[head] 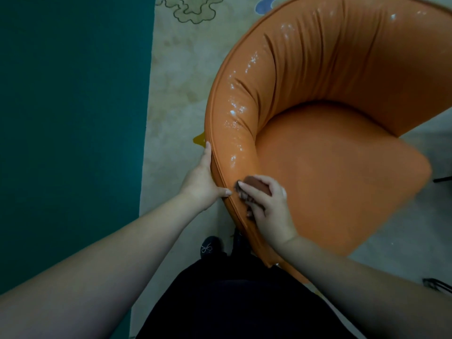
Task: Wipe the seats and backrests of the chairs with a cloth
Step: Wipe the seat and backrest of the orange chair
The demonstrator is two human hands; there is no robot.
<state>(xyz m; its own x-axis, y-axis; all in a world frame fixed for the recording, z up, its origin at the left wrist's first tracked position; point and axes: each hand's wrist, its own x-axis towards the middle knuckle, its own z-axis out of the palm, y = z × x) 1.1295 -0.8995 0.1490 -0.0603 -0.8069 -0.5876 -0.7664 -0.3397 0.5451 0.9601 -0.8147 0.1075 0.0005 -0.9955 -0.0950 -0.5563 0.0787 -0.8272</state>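
Note:
An orange tub chair (pixel 337 167) with a curved backrest stands below me, seen from above. White foam flecks and wet shine run along the inside of its left backrest. My left hand (pixel 203 179) rests on the outer edge of the backrest rim, thumb hooked over the top. My right hand (pixel 264 204) grips a brown cloth (pixel 254 185) and presses it on the inner side of the backrest rim, just right of my left thumb. The seat looks matt and dry.
A pale patterned rug (pixel 176 81) lies under the chair, with dark green floor (pixel 73 118) to its left. My black shoe (pixel 210 247) and dark clothing show at the bottom. Dark metal parts (pixel 437 285) of another object poke in at the right edge.

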